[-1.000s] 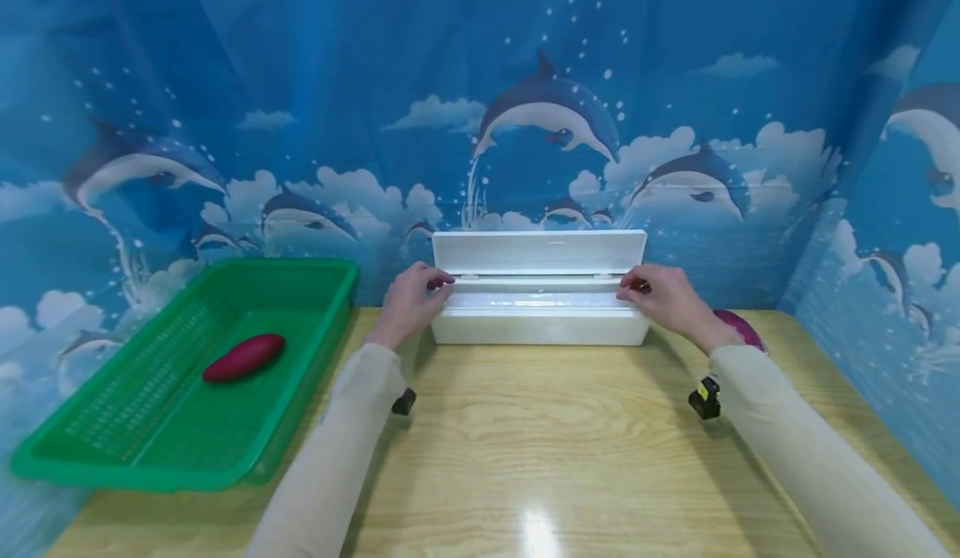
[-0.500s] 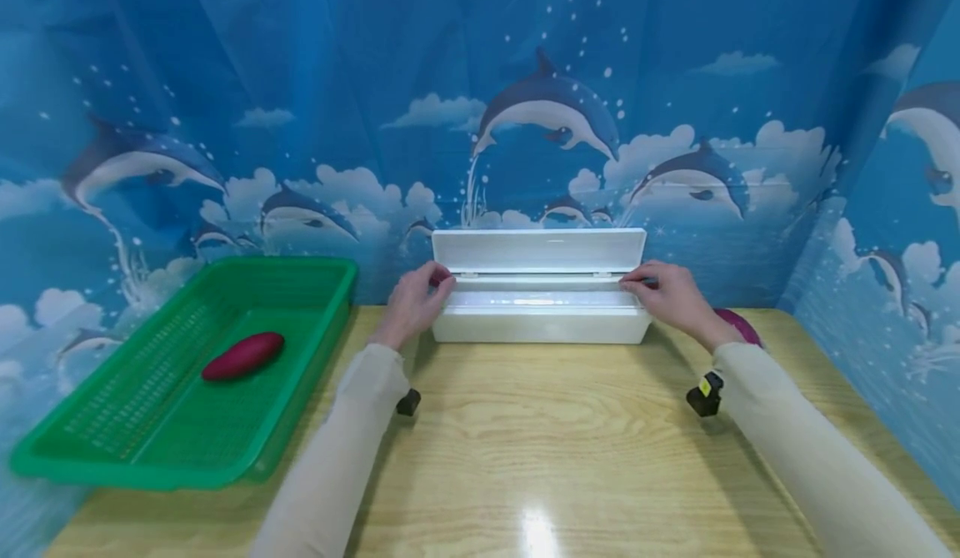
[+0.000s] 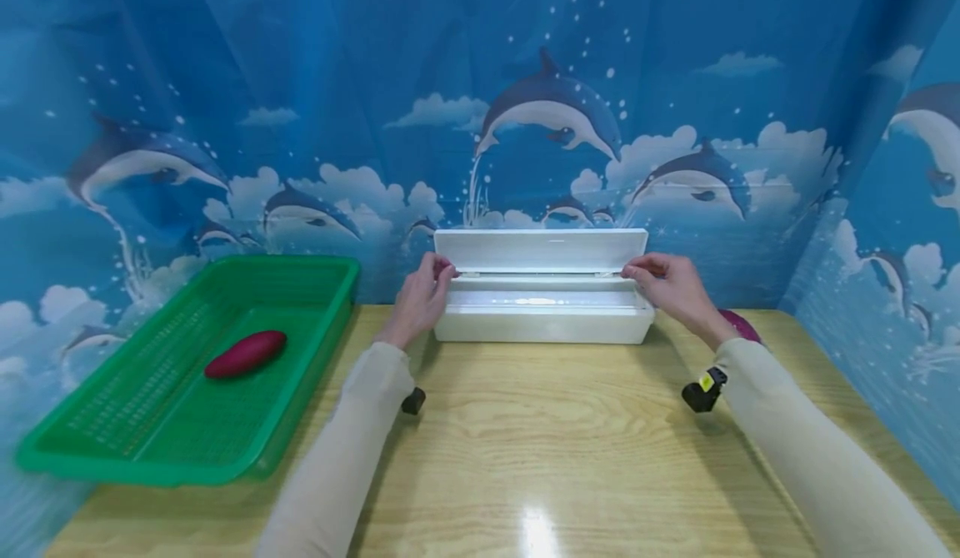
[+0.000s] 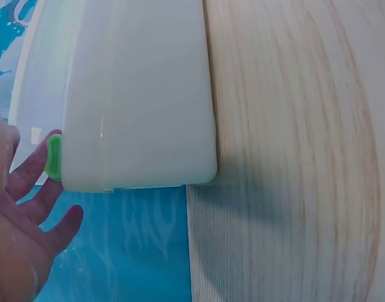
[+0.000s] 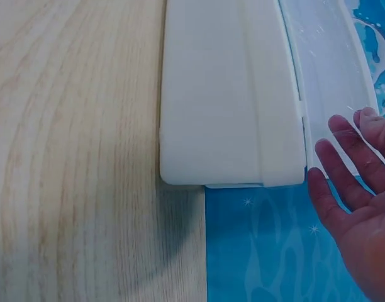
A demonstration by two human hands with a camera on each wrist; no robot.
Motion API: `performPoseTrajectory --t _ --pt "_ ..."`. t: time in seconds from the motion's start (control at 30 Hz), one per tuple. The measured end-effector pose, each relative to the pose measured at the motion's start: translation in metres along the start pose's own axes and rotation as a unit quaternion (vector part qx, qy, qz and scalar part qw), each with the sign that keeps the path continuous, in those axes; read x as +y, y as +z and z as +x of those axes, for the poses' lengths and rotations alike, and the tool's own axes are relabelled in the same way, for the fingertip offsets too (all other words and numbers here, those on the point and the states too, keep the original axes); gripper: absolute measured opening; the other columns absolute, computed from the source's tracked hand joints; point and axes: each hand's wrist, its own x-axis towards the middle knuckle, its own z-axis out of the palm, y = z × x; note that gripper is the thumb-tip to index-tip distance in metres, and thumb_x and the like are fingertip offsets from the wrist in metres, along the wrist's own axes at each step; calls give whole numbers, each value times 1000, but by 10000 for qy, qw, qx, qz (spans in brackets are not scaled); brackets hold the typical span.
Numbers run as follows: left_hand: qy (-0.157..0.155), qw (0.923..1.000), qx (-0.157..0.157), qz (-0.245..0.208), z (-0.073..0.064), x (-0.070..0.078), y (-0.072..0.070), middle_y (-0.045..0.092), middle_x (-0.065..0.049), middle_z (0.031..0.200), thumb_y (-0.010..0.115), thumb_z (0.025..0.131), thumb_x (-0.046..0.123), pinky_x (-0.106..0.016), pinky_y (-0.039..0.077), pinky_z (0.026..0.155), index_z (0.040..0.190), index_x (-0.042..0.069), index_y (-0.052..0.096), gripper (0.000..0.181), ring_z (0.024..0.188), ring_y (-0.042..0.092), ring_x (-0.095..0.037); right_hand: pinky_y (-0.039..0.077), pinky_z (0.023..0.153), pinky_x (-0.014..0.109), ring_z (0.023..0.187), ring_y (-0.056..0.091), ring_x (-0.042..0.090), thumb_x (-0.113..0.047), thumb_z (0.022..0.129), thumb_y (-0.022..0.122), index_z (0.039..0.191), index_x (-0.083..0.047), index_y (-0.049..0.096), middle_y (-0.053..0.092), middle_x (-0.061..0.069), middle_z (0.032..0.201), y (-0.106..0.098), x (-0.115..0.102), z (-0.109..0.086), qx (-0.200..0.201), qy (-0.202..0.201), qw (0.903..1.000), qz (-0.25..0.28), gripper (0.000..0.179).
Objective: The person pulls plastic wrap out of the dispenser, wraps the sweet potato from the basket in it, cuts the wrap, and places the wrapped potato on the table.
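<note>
Plainly two hands [image 3: 420, 299] [image 3: 675, 291], one box [image 3: 543, 328]

A long white box [image 3: 543, 327] is seen lying flat and lengthwise along the far edge of the bench [image 3: 540, 424], its hinged white lid [image 3: 540, 252] raised away from the bench, a glossy strip [image 3: 536, 301] exposed within.

White box [image 3: 543, 327] at far edge of wooden table [image 3: 525, 424], lid [image 3: 540, 251] raised; something shiny inside. Left hand [image 3: 422, 295] at box's left end, right hand [image 3: 673, 289] at right end, each with thumb and fingertips drawn together near lid hinge; anything between them too small to tell. Green basket [image 3: 300, 412] on left, dark red sweet potato [image 3: 245, 354] in it. Purple thing [image 3: 739, 324] partly hidden by right arm. Behind: blue dolphin curtain [image 3: 360, 66].
</note>
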Motion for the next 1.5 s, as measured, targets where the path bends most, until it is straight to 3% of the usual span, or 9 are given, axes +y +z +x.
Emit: performPoseTrajectory --t 0.1,0.3,0.37,0.6,0.93,1.07,1.5 --pt "53 9996 129 -227 1 1 0 66 -13 124 43 111 27 -49 50 106 125 8 51 25 123 62 -30 52 86 24 119 64 31 -39 107 51 130 -4 66 72 19 125 0 -2 0 180 45 9997 159 44" --pt "175 9956 312 -865 2 2 0 66 -17 131 43 111 22 -48 48 110 126 3 50 25 124 62 -32 57 93 35 110 67 26 -36 108 51 130 -3 65 71 20 121 0 -4 0 374 2 9983 450 43" --pt "221 9933 329 -1086 2 3 0 66 -17 132 42 111 22 -47 49 111 126 2 49 26 124 63 -32 58 92 31 107 68 23 -35 107 51 129 -2 65 72 17 118 0 -5 1 419 26 9970 644 42" --pt "90 9812 261 -1909 1 10 -3 66 -16 131 42 111 26 -46 58 99 128 1 46 30 115 70 -32 59 86 18 92 67 5 -27 106 55 127 2 63 69 -12 95 0 -7 2 630 -9 9870 1479 37" --pt "110 9725 351 -2300 2 10 -4 68 -14 117 42 111 33 -47 59 94 129 4 45 34 106 72 -29 63 83 29 90 65 8 -24 105 57 120 -1 63 65 0 101 -1 -9 4 709 -96 9662 2475 28" --pt "47 9719 365 -2323 3 13 -6 68 -12 116 41 111 34 -46 59 95 131 4 45 36 105 72 -26 63 82 29 92 67 9 -24 104 59 116 -6 64 68 -3 102 -2 -10 4 658 -149 9565 2837 23" --pt "16 9686 339 -2465 9 21 -16 70 -17 115 45 110 32 -46 61 92 130 4 46 35 103 73 -31 63 77 25 87 72 8 -28 103 61 125 1 59 73 -8 94 -12 -20 4 541 -47 9501 3072 37"
